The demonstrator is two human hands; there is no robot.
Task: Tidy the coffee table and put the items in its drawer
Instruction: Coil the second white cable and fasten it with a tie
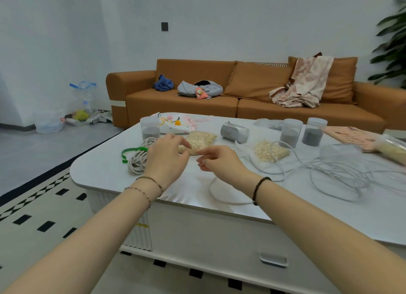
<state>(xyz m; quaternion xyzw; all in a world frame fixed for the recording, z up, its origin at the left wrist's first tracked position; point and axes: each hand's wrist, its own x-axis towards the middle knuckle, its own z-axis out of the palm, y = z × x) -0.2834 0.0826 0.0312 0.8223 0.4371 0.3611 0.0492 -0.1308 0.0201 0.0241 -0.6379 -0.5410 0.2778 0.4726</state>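
1. Orange sofa [241, 105] fills the far side at 12 o'clock, with clothes [303, 83] lying on its seat and back.
2. White desk [103, 173] stands in front of it. Its drawer [219, 239] is closed, with a metal handle [273, 260] at 5 o'clock from the hands.
3. Loose white cable [329, 175] sprawls in loops over the desk at 3 o'clock from the hands.
4. Coiled rope [138, 162] with a green strap [131, 151] lies at 9 o'clock, just beside the left hand.
5. Clear jars of grey powder: an upright jar [150, 128] at 11 o'clock, a tipped jar [234, 133] at 1 o'clock, and a third jar [291, 132] and fourth jar [314, 131] upright together at 2 o'clock.
6. Near oat bag [201, 140] lies at 12 o'clock by the fingertips. The far oat bag [270, 152] lies at 2 o'clock, with a cable loop crossing it.
7. Left hand [167, 157] has bent fingers touching the near oat bag's corner; whether it pinches the bag cannot be told.
8. Right hand [219, 161] hovers with fingers loosely curled, holding nothing, just beside that bag's near edge.
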